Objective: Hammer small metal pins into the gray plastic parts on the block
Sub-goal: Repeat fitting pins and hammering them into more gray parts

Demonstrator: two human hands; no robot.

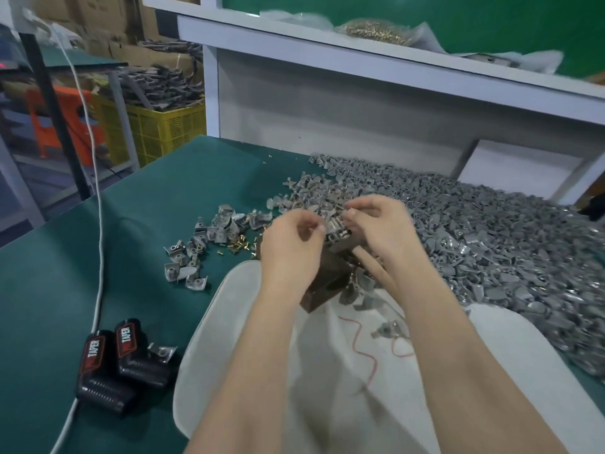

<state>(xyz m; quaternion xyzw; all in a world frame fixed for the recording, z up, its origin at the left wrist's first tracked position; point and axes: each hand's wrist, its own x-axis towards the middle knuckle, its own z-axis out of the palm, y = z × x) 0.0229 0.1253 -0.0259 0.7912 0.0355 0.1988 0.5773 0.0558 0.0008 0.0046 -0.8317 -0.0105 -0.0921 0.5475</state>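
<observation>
hundreds of gray plastic parts (491, 231) heap along the desk's (131, 224) right edge, unpinned by the look of them — most work remains. your left hand (288, 244) and right hand (379, 224) curl over the block (324, 283) near the front edge; what they pinch, i cannot tell.

Two black TAPER-labelled devices (98, 355) lie beside a white cable (100, 231); yellow crate (170, 126) behind.

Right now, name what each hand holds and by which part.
Left hand's thumb and forefinger are pinched together; whether on anything cannot be told. Right hand seems to pinch the gray plastic part on the block by its upper edge.
</observation>
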